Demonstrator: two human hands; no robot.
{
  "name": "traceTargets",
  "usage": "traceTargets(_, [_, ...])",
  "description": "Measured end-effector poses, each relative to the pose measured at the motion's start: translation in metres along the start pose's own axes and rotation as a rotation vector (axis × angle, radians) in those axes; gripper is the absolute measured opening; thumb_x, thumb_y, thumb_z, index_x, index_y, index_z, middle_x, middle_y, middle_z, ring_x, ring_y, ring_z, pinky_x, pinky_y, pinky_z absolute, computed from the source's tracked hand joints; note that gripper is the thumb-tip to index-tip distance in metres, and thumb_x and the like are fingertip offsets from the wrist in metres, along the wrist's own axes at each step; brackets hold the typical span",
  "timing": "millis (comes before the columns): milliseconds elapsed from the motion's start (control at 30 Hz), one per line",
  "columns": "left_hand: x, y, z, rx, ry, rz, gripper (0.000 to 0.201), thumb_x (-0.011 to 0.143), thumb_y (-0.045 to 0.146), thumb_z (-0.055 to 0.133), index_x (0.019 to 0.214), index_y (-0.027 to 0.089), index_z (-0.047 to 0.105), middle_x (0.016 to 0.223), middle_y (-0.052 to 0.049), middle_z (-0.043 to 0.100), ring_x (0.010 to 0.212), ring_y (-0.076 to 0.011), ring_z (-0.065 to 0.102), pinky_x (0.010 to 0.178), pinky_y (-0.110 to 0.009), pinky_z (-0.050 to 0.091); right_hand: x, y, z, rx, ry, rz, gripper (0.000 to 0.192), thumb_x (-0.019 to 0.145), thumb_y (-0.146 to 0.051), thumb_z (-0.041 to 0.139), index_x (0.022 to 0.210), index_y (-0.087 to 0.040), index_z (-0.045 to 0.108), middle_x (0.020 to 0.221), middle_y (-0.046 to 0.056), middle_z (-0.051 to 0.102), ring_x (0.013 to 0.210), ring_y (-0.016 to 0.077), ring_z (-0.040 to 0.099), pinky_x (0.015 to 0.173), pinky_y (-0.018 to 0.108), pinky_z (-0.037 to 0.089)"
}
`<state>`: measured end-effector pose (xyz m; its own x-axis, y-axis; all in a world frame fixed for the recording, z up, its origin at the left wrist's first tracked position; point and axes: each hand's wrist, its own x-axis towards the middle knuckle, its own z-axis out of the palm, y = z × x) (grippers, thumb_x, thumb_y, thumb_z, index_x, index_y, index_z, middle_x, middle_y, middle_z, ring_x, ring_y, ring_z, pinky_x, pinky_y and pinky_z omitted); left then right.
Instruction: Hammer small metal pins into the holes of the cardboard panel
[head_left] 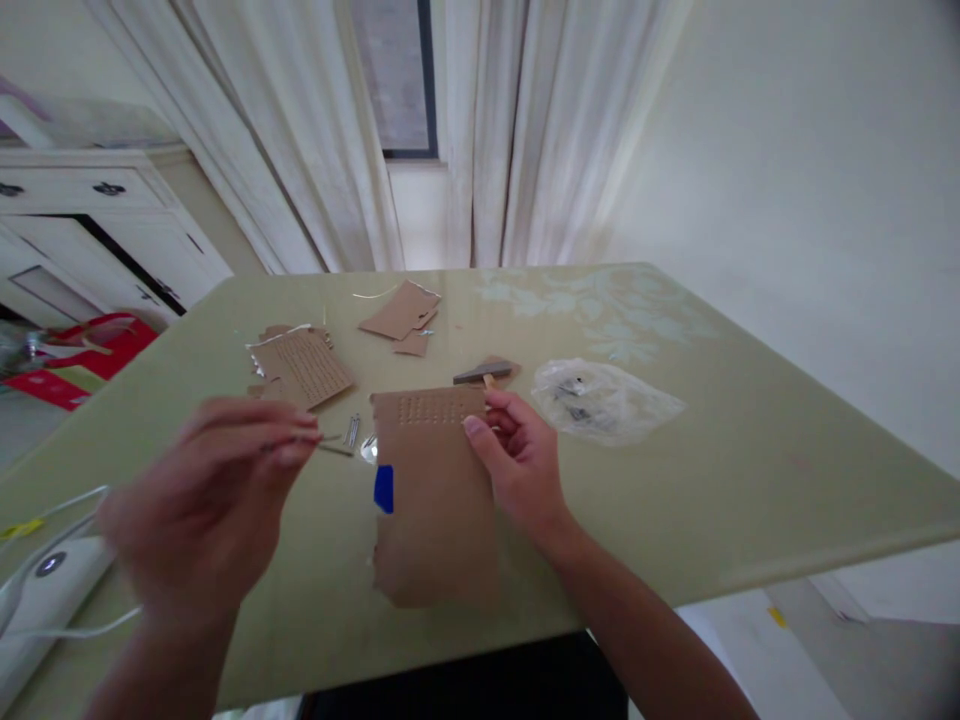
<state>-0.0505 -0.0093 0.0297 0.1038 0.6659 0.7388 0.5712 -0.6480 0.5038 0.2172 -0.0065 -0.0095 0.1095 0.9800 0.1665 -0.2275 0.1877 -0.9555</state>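
My right hand [521, 462] grips the right edge of a brown cardboard sheet [435, 500], thumb on its face near a band of small punched holes along the top. The sheet is lifted at an angle over the table. A blue strip shows at its left edge. My left hand [206, 500] is raised to the left of the sheet, blurred, with fingertips pinched on a thin metal nail [330, 447] that points toward the sheet. Several loose nails [352, 430] lie on the table just beyond it.
A pale green glass table [750, 470] carries another perforated cardboard piece [307, 365], cardboard scraps [401, 315], a small hammer [484, 375] and a clear plastic bag [600, 400]. A white device with a cable [45, 590] sits at the left. Curtains and a white cabinet stand behind.
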Motion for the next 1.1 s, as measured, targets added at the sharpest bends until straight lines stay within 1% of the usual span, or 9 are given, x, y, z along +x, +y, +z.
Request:
traceTargets(33, [0.014, -0.010, 0.005, -0.039, 0.065, -0.166, 0.010, 0.102, 0.037, 0.070, 0.104, 0.031, 0.077, 0.105, 0.003, 0.080, 0.095, -0.0210, 0.076, 0.087, -0.043, 0.065, 0.005, -0.001, -0.003, 0.059, 0.048, 0.018, 0.036, 0.091, -0.045, 0.084, 0.117, -0.023, 0.071, 0.086, 0.001, 0.077, 0.070, 0.0147, 0.070, 0.061, 0.024, 0.054])
traceTargets(67, [0.026, -0.020, 0.010, -0.074, 0.034, -0.307, 0.017, 0.097, 0.044, 0.074, 0.097, 0.028, 0.077, 0.094, 0.002, 0.081, 0.085, -0.0200, 0.076, 0.081, -0.040, 0.065, 0.010, -0.002, -0.005, 0.103, 0.080, 0.052, 0.043, 0.086, -0.043, 0.088, 0.120, -0.023, 0.071, 0.085, 0.000, 0.077, 0.068, 0.0139, 0.068, 0.060, 0.023, 0.053])
traceTargets(133, [0.040, -0.044, 0.021, -0.110, -0.142, -0.515, 0.035, 0.085, 0.056, 0.081, 0.088, 0.021, 0.079, 0.077, -0.001, 0.079, 0.071, -0.0192, 0.072, 0.068, -0.034, 0.061, 0.018, -0.004, -0.010, 0.170, 0.087, 0.135, 0.055, 0.079, -0.040, 0.094, 0.125, -0.023, 0.070, 0.083, -0.002, 0.076, 0.065, 0.0132, 0.067, 0.058, 0.022, 0.053])
traceTargets(267, [0.031, -0.087, 0.036, -0.045, -0.333, -0.724, 0.054, 0.069, 0.071, 0.075, 0.077, 0.017, 0.077, 0.069, -0.007, 0.077, 0.066, -0.0214, 0.068, 0.063, -0.032, 0.053, 0.025, 0.001, -0.012, 0.191, 0.079, 0.207, 0.053, 0.072, -0.040, 0.099, 0.115, -0.022, 0.074, 0.083, -0.001, 0.075, 0.065, 0.0138, 0.068, 0.059, 0.024, 0.055])
traceTargets(400, [0.012, -0.103, 0.037, 0.024, -0.464, -0.775, 0.056, 0.072, 0.071, 0.065, 0.086, 0.018, 0.080, 0.077, -0.009, 0.081, 0.073, -0.0262, 0.072, 0.067, -0.034, 0.052, 0.023, 0.010, -0.009, 0.144, 0.068, 0.240, 0.048, 0.072, -0.041, 0.100, 0.110, -0.025, 0.075, 0.079, -0.004, 0.069, 0.060, 0.0121, 0.063, 0.055, 0.024, 0.050])
traceTargets(500, [0.011, -0.107, 0.035, 0.100, -0.499, -0.801, 0.052, 0.072, 0.067, 0.061, 0.084, 0.020, 0.078, 0.078, -0.009, 0.081, 0.077, -0.0288, 0.074, 0.072, -0.036, 0.052, 0.022, 0.011, -0.009, 0.092, 0.060, 0.255, 0.046, 0.076, -0.042, 0.097, 0.114, -0.027, 0.076, 0.076, -0.004, 0.068, 0.058, 0.0120, 0.060, 0.054, 0.023, 0.046])
traceTargets(633, [0.013, -0.115, 0.033, 0.229, -0.537, -0.837, 0.049, 0.075, 0.063, 0.056, 0.086, 0.020, 0.078, 0.076, -0.008, 0.080, 0.073, -0.0293, 0.072, 0.073, -0.038, 0.051, 0.024, 0.009, -0.012, 0.033, 0.115, 0.262, 0.041, 0.077, -0.044, 0.096, 0.107, -0.025, 0.077, 0.070, -0.003, 0.068, 0.056, 0.0121, 0.056, 0.053, 0.023, 0.043])
traceTargets(833, [0.003, -0.128, 0.034, 0.375, -0.591, -0.774, 0.046, 0.085, 0.058, 0.050, 0.091, 0.021, 0.077, 0.080, -0.008, 0.080, 0.078, -0.0299, 0.073, 0.075, -0.038, 0.050, 0.026, 0.017, -0.016, 0.009, 0.099, 0.329, 0.044, 0.078, -0.047, 0.095, 0.111, -0.025, 0.075, 0.075, -0.002, 0.070, 0.058, 0.0128, 0.056, 0.054, 0.024, 0.043])
traceTargets(1100, [-0.001, -0.122, 0.039, 0.375, -0.581, -0.690, 0.043, 0.090, 0.056, 0.049, 0.097, 0.022, 0.074, 0.096, -0.011, 0.082, 0.089, -0.0311, 0.075, 0.082, -0.040, 0.052, 0.029, 0.023, -0.019, -0.197, 0.101, 0.216, 0.039, 0.079, -0.048, 0.094, 0.106, -0.023, 0.079, 0.085, -0.001, 0.062, 0.068, 0.0124, 0.057, 0.060, 0.024, 0.045])
